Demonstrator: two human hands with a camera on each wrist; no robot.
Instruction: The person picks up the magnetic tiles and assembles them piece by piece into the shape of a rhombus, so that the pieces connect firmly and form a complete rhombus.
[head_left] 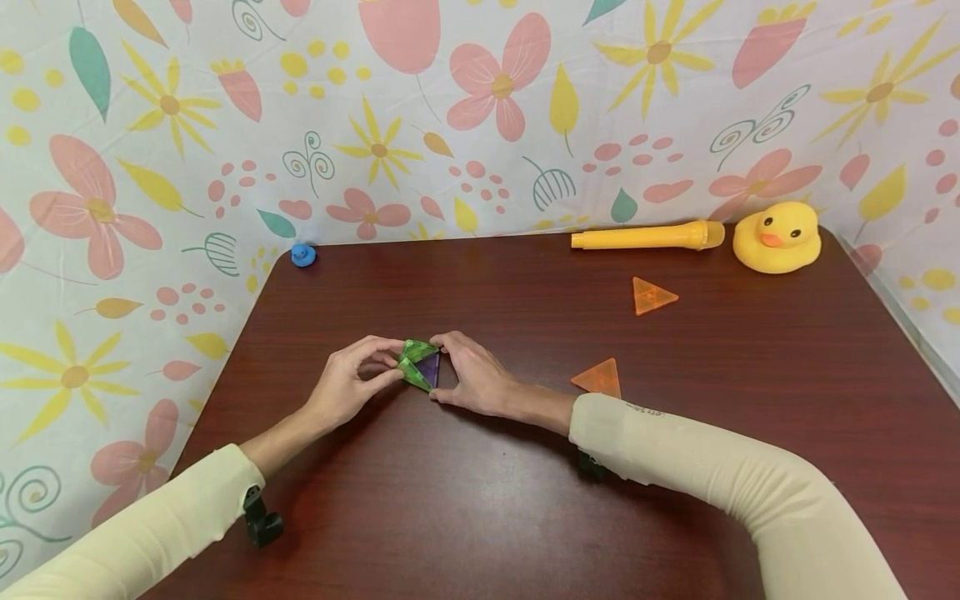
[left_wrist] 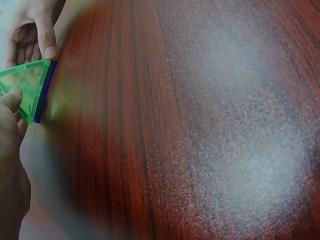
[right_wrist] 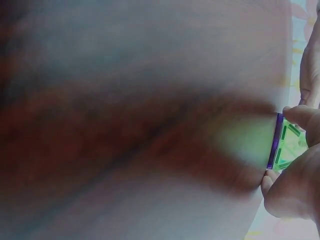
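Two translucent green triangular magnetic tiles [head_left: 416,375] lean up from the edges of a flat purple magnetic tile [head_left: 429,367], left of the table's middle. My left hand [head_left: 351,377] pinches the green pieces from the left with thumb and fingertips. From the other side my right hand [head_left: 480,379] spans the purple tile, its thumb at the near corner and a finger at the far one. The left wrist view shows a green face [left_wrist: 32,82] tilted above the purple edge [left_wrist: 46,92]. In the right wrist view the purple edge [right_wrist: 275,140] lies between thumb and finger.
Two orange triangular tiles lie to the right, one [head_left: 652,296] farther back, the other [head_left: 600,379] beside the right sleeve. Along the back edge are a small blue duck [head_left: 303,255], a yellow toy microphone [head_left: 637,237] and a large yellow duck [head_left: 777,240], before a flowered cloth [head_left: 465,167].
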